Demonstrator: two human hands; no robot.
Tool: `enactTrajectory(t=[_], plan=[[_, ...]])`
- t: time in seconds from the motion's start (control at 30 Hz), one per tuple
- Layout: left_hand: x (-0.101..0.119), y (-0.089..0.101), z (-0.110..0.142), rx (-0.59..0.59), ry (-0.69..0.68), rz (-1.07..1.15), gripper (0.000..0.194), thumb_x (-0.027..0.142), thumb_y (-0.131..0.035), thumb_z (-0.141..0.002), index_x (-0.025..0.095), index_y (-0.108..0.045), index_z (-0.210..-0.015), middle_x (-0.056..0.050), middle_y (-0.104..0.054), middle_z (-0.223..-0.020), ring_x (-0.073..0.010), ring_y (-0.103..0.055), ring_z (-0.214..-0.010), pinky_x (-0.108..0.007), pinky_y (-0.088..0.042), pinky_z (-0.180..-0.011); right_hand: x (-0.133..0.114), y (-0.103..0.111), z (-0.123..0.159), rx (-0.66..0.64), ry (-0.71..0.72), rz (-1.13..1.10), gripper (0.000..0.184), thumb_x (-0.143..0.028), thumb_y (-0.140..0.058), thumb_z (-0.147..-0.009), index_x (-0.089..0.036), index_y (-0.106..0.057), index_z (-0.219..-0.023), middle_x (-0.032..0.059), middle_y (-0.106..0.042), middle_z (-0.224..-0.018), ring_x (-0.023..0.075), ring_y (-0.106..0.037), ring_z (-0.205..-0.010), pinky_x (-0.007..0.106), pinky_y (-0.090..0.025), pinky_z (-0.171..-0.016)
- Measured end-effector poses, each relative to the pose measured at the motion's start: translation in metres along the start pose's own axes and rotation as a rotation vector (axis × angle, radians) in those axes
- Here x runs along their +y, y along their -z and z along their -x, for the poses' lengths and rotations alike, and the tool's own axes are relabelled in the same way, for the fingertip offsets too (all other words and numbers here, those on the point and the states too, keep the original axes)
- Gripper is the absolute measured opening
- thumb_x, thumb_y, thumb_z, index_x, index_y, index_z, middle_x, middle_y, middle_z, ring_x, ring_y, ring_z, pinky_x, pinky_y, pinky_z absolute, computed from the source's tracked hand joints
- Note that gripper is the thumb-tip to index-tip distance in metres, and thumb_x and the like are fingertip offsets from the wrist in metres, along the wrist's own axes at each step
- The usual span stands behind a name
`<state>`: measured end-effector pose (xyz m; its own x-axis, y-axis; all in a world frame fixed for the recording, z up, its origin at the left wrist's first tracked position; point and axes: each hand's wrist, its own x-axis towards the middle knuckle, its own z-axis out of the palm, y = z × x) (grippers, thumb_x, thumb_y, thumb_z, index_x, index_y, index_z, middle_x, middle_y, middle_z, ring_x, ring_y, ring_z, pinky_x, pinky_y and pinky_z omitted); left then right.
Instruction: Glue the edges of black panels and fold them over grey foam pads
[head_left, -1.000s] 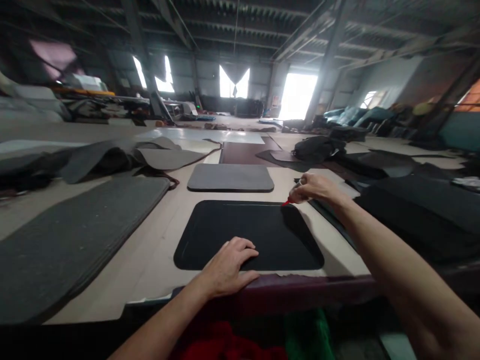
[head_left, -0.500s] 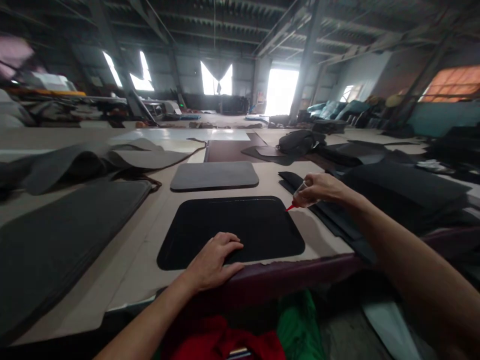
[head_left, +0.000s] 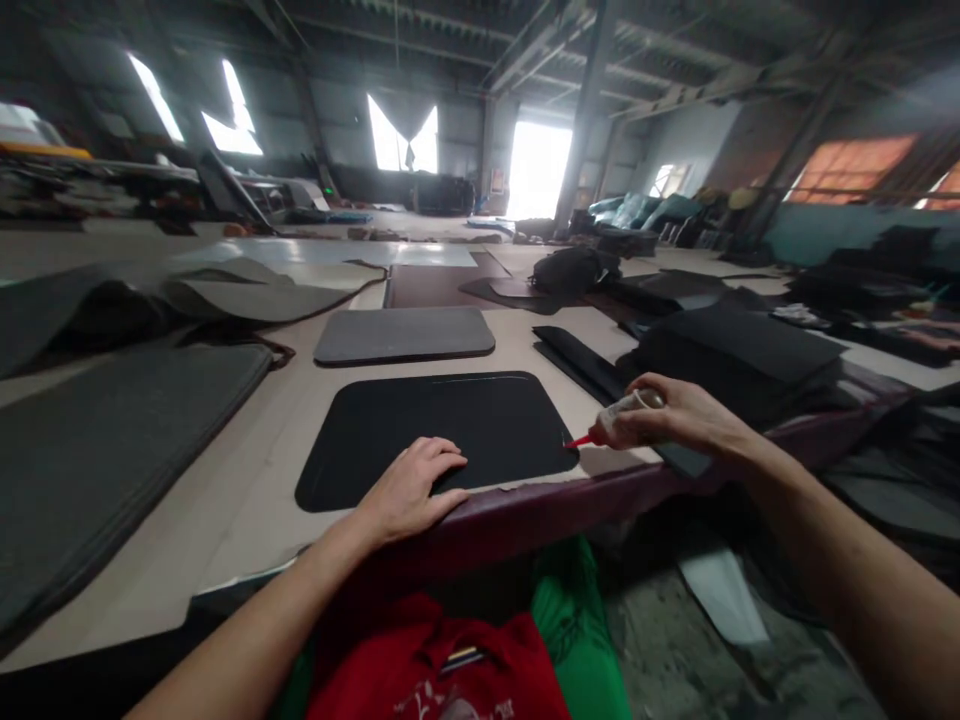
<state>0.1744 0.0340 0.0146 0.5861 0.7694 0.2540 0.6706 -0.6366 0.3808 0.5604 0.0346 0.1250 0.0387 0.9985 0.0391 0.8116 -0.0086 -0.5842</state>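
A black rounded panel (head_left: 420, 420) lies flat near the table's front edge, with a thin shiny line along its far edge. My left hand (head_left: 416, 485) rests on the panel's near edge, fingers spread and flat, the thumb by the table edge. In my right hand (head_left: 675, 412) is a small glue bottle (head_left: 630, 408) with a red nozzle, held tilted, its tip at the panel's right edge close to the near right corner. Behind the panel sits a grey rounded pad stack (head_left: 405, 335).
Dark sheets (head_left: 739, 350) are piled on the right, with narrow black strips (head_left: 577, 365) beside them. A large dark grey panel stack (head_left: 127, 440) fills the left. Curled grey sheets (head_left: 240, 290) and a black bundle (head_left: 574, 270) lie farther back. Maroon material (head_left: 525, 510) hangs over the front edge.
My right hand has brought the bottle's tip along the panel's right edge toward me, from near the far corner to near the close corner. My left hand stays on the panel. The view has shifted.
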Motion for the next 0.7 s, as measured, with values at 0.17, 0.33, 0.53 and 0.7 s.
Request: enactTrajectory(t=[0.17, 0.33, 0.53, 0.7], plan=[[0.000, 0.000, 0.000, 0.001, -0.012, 0.005, 0.037, 0.042, -0.063, -0.093, 0.022, -0.065, -0.123, -0.009, -0.061, -0.131, -0.0257, -0.054, -0.121, -0.043, -0.044, -0.108, 0.014, -0.005, 0.019, -0.010, -0.026, -0.060, 0.044, -0.048, -0.072, -0.069, -0.021, -0.065, -0.103, 0.0040, -0.069, -0.084, 0.0249, -0.064, -0.075, 0.031, -0.046, -0.062], [0.000, -0.002, -0.001, 0.010, -0.016, 0.015, 0.036, 0.043, -0.063, -0.092, 0.022, -0.066, -0.122, -0.009, -0.062, -0.130, -0.0260, -0.054, -0.121, -0.043, -0.044, -0.108, 0.005, -0.018, 0.021, -0.071, -0.009, -0.163, 0.045, -0.048, -0.072, -0.071, -0.021, -0.063, -0.105, 0.0020, -0.067, -0.082, 0.0221, -0.062, -0.073, 0.030, -0.047, -0.062], [-0.005, 0.033, 0.013, 0.145, 0.033, 0.134, 0.032, 0.038, -0.048, -0.100, 0.022, -0.066, -0.120, -0.006, -0.068, -0.122, -0.0212, -0.060, -0.116, -0.037, -0.047, -0.106, -0.033, -0.048, 0.007, -0.195, 0.087, -0.218, 0.049, -0.050, -0.072, -0.070, -0.021, -0.061, -0.108, 0.0010, -0.066, -0.079, 0.0222, -0.061, -0.072, 0.029, -0.045, -0.061], [-0.050, 0.068, 0.060, 0.380, 0.363, 0.021, 0.033, 0.033, -0.042, -0.098, 0.020, -0.068, -0.111, -0.007, -0.071, -0.114, -0.0238, -0.063, -0.109, -0.042, -0.049, -0.102, -0.067, -0.080, -0.012, -0.293, 0.248, -0.220, 0.042, -0.047, -0.073, -0.073, -0.023, -0.062, -0.105, -0.0010, -0.064, -0.077, 0.0195, -0.059, -0.069, 0.026, -0.042, -0.056]])
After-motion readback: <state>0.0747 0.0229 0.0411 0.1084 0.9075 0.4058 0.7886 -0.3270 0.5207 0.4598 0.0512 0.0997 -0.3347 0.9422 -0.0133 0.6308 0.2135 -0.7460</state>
